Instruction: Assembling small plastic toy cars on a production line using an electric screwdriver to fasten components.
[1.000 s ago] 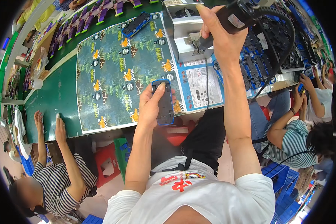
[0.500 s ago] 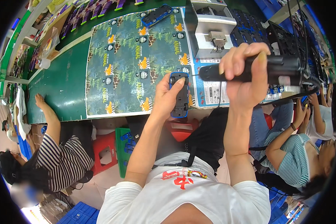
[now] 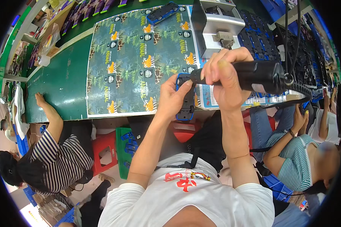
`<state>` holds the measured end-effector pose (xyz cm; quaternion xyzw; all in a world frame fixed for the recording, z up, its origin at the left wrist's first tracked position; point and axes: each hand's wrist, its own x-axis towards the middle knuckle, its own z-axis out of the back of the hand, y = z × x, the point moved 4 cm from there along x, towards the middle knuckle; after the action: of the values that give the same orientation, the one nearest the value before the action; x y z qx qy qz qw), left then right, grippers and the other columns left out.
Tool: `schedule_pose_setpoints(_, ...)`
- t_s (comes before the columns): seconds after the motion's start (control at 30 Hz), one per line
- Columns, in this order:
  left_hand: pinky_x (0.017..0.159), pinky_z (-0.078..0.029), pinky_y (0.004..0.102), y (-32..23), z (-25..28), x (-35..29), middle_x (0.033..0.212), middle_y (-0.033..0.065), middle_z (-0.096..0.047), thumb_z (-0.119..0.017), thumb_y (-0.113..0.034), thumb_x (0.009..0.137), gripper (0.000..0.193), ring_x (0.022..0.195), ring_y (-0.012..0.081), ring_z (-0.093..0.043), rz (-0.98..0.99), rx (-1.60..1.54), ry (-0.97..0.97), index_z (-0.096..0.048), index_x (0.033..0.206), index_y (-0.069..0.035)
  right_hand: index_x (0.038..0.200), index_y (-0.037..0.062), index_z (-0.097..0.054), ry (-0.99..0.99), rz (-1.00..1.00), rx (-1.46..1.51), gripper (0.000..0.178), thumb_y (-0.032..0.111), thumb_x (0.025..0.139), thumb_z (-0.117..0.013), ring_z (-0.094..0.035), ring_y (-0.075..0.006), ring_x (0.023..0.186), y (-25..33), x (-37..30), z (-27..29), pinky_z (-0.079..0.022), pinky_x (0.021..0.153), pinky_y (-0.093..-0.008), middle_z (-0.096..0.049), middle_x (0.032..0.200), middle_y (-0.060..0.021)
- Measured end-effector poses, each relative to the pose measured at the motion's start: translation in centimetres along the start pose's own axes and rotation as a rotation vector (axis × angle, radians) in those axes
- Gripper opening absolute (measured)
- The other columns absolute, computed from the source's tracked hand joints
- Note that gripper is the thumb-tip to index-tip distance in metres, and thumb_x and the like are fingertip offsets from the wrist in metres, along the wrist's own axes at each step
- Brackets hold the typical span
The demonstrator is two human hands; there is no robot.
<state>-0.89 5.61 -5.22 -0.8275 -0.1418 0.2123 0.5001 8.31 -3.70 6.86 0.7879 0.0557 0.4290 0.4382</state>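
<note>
Toy car [image 3: 188,99] is at the front edge of the table [image 3: 60,85], underside facing us, its lower end extending past that edge. Our left hand [image 3: 169,99] is clamped on it, thumb pressed across the upper part. Our right hand [image 3: 227,75] is wrapped around a black power screwdriver [image 3: 255,75], which lies sideways with its nose at the car's upper end; we cannot tell whether the tip touches. Beneath and beyond, we have a printed animal sheet [image 3: 130,75] covering part of the table. A second car [image 3: 162,13] lies on the sheet's far edge. To its right we find a metal machine [image 3: 223,28], then rows of dark and blue cars [image 3: 255,39].
</note>
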Motion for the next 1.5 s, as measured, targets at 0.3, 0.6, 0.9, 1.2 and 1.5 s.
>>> schedule_pose_setpoints(0.3,0.060,-0.055,0.0263,-0.3,-0.1,0.3,0.087,0.0058,-0.068,-0.064,-0.006,0.092,0.017,0.071,0.0085,-0.063,-0.104,0.080,0.000,-0.063,0.106,0.003,0.085,0.0043,-0.047,0.068,-0.026,0.005,0.031,0.016,0.087,-0.076,-0.049,-0.0135,0.054,-1.6,-0.3,-0.6,-0.048,0.054,-0.0301,-0.053,0.067,-0.0073)
schedule_pose_setpoints(0.6,0.060,-0.057,0.0268,-0.1,-0.1,0.1,0.088,0.0055,-0.068,-0.065,-0.006,0.092,0.018,0.071,0.0087,-0.063,-0.080,0.066,0.008,-0.063,0.107,0.003,0.084,0.0055,-0.047,0.045,-0.069,0.049,0.032,0.018,0.085,-0.077,-0.049,-0.0140,0.054,-1.3,-0.6,-0.5,-0.047,0.055,-0.0309,-0.053,0.067,-0.0072)
schedule_pose_setpoints(0.9,0.064,-0.054,0.0249,-0.5,-0.4,-0.2,0.089,0.0040,-0.069,-0.067,-0.003,0.090,0.020,0.075,0.0076,-0.064,-0.071,0.054,-0.034,-0.066,0.109,0.001,0.084,0.0045,-0.048,0.038,-0.026,-0.035,0.028,0.014,0.085,-0.074,-0.051,-0.0137,0.056,-0.2,-0.8,-0.1,-0.049,0.057,-0.0301,-0.055,0.066,-0.0074)
schedule_pose_setpoints(1.2,0.099,-0.051,0.0581,-0.9,4.1,0.6,0.120,0.0191,-0.063,-0.059,-0.018,0.096,0.029,0.106,0.0305,-0.065,0.077,-0.711,0.042,-0.056,0.122,-0.005,0.100,0.0020,-0.060,-0.148,0.213,0.185,0.013,0.014,0.098,-0.057,-0.053,-0.0161,0.057,5.2,4.9,6.2,-0.048,0.061,-0.0338,-0.053,0.068,-0.0063)
schedule_pose_setpoints(1.5,0.081,-0.061,0.0440,-0.3,3.9,0.2,0.128,0.0180,-0.060,-0.064,0.008,0.079,0.053,0.110,0.0357,-0.065,0.019,-0.504,0.003,-0.051,0.130,-0.001,0.082,0.0004,-0.061,-0.257,0.273,-0.189,0.014,0.008,0.089,-0.070,-0.053,-0.0142,0.047,1.1,7.6,7.4,-0.047,0.051,-0.0284,-0.056,0.059,-0.0059)
